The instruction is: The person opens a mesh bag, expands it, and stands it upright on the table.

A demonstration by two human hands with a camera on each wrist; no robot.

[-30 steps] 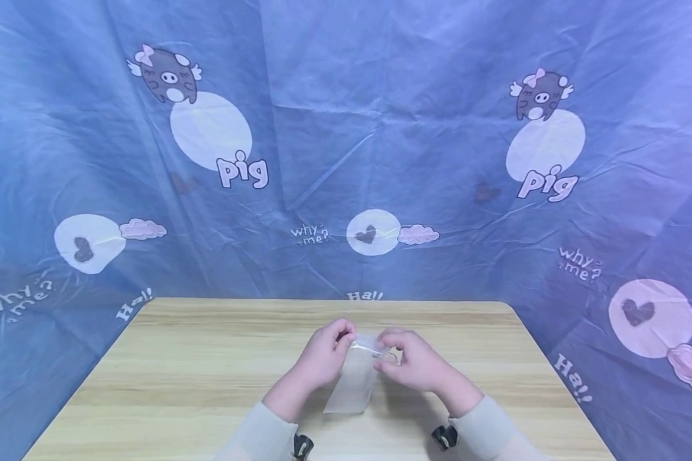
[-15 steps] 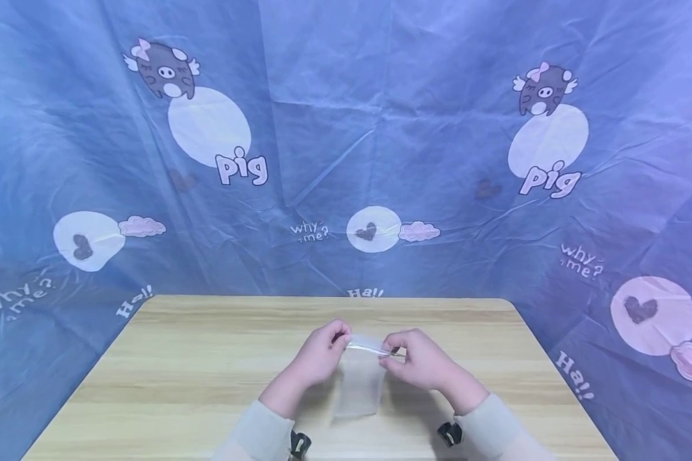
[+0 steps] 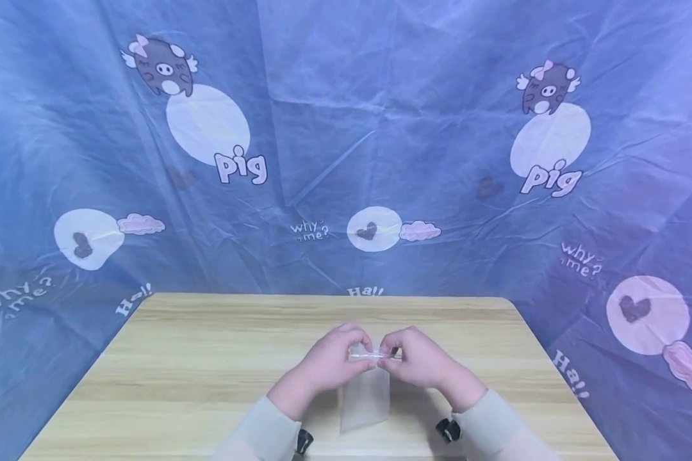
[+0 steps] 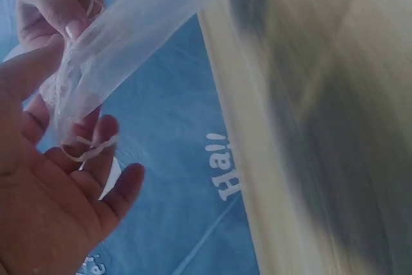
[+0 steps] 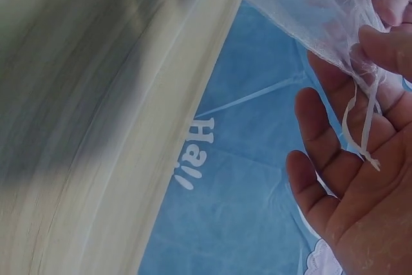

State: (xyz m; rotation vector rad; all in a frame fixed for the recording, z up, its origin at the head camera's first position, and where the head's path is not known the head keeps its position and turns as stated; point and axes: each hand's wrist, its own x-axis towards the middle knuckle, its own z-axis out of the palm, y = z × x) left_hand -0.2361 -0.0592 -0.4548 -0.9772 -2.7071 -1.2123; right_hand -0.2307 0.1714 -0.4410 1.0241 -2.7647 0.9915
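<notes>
A sheer white organza drawstring bag [image 3: 366, 406] hangs from both hands over the table, its body slack and see-through. My left hand [image 3: 331, 360] pinches the gathered mouth between thumb and fingers, from the left. From the right, my right hand [image 3: 420, 362] pinches the same edge, fingertips close to those of the left. In the left wrist view a loop of drawstring [image 4: 96, 149] lies across the left fingers. The right wrist view shows cord ends [image 5: 368, 130] dangling over the right palm, the other fingers loosely spread below.
A light wood-grain table [image 3: 207, 365] spreads beneath the hands. Behind it and at both sides hangs a blue cloth [image 3: 334, 160] printed with pigs and lettering. Grey sleeves [image 3: 256, 429] cover the forearms, with black wrist straps [image 3: 448, 430] near the cuffs.
The left hand has moved right along the bag's mouth, close to the right hand. The mouth has bunched narrower, and the bag's body hangs slightly further right.
</notes>
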